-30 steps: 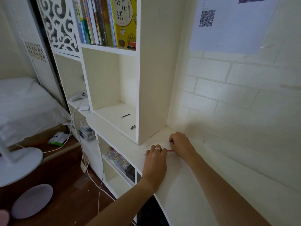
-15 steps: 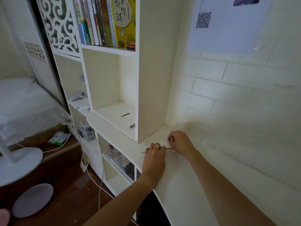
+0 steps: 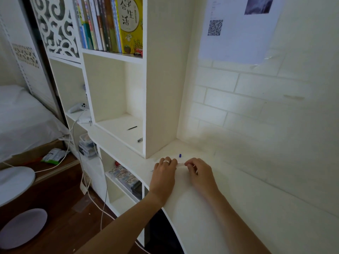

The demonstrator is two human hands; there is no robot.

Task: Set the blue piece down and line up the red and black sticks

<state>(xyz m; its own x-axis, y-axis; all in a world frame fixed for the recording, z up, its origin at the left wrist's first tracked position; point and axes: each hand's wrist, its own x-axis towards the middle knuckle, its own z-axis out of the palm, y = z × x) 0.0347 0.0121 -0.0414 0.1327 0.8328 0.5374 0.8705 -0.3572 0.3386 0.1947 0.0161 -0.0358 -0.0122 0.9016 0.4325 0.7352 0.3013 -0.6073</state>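
Both my hands rest on the white desk top (image 3: 201, 217) beside the bookshelf's side panel. My left hand (image 3: 164, 173), a ring on one finger, curls over a thin pen (image 3: 180, 164) whose dark tip pokes out to its left. My right hand (image 3: 199, 171) pinches the pen's other end with thumb and fingertips. Only a short pale stretch of the pen shows between the hands. A small blue cap (image 3: 180, 155) lies loose on the desk just behind the hands, touching neither.
The bookshelf (image 3: 161, 88) stands to the left, with a thin black stick (image 3: 132, 127) and a dark pen part (image 3: 140, 140) in its open cubby. Books fill the shelf above. A brick-pattern wall (image 3: 256, 107) with a taped paper is behind. Cables, a fan base and a bed lie left.
The blue cap, earlier at my right hand's fingers, now lies on the desk behind the hands. My right hand has drawn slightly right and toward me along the pen.
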